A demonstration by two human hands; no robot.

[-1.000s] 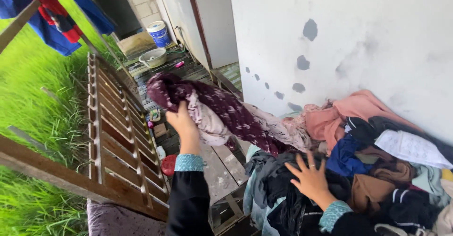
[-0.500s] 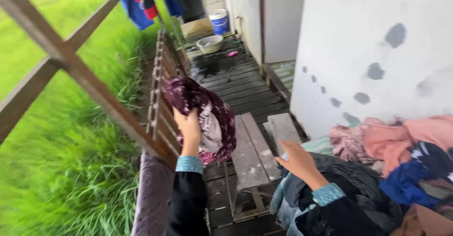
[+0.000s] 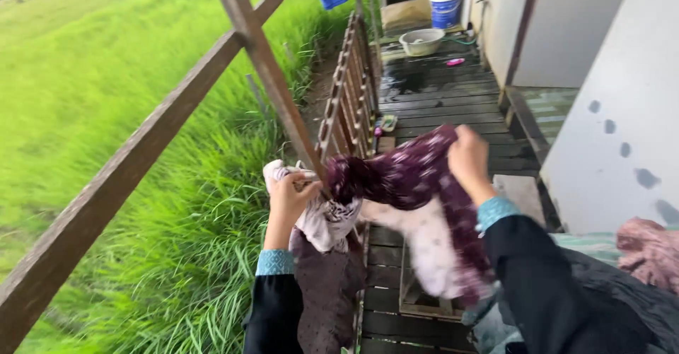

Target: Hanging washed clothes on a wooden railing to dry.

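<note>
A dark purple patterned garment (image 3: 410, 177) with a pale lining is stretched between both my hands. My left hand (image 3: 291, 197) grips its pale bunched end beside the slanted wooden railing beam (image 3: 265, 64). My right hand (image 3: 467, 159) grips the purple cloth higher up and to the right. Under the garment a dark dotted cloth (image 3: 329, 290) hangs over the railing. Both arms wear black sleeves with teal cuffs.
A slatted wooden fence (image 3: 346, 92) runs along a wet plank deck (image 3: 438, 92). Tall green grass (image 3: 120, 113) lies to the left. A basin (image 3: 421, 41) and a blue-white bucket (image 3: 445, 6) stand far off. Piled clothes (image 3: 647, 255) sit at right under a white wall (image 3: 622, 113).
The view swung left toward the railing and grass. My right hand left the clothes pile and took hold of the purple garment, which both hands now spread out.
</note>
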